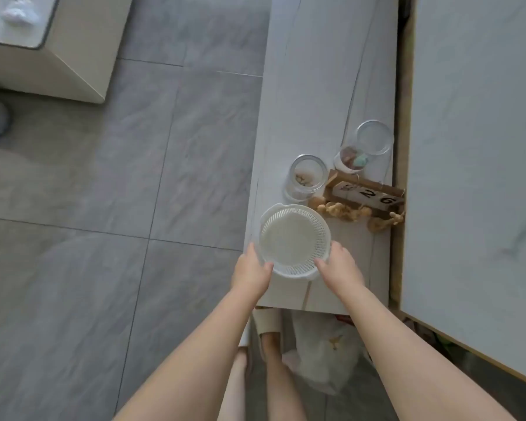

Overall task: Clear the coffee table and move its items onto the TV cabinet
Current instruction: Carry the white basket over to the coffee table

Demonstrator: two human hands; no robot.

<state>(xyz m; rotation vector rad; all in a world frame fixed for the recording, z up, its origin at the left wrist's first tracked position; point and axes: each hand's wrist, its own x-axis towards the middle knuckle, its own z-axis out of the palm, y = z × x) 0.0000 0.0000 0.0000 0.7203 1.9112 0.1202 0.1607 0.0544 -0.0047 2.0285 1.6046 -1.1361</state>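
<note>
A round white plastic strainer basket [294, 238] is on or just above the near end of the long white marble-look cabinet top [325, 71]. My left hand [252, 270] grips its left rim and my right hand [339, 264] grips its right rim, thumbs over the edge. Just beyond the basket stand two clear jars, one [305, 177] with pale bits inside and one [365, 150] with coloured bits. A wooden block calendar [366, 194] and small wooden figures [343, 211] lie beside them.
A white marble-look wall panel [474, 147] rises along the cabinet's right side. Grey tiled floor [104, 208] spreads to the left, with a beige box-like unit [52, 47] at the top left. Below the cabinet's near end lie a plastic bag [322, 354] and my slippered feet.
</note>
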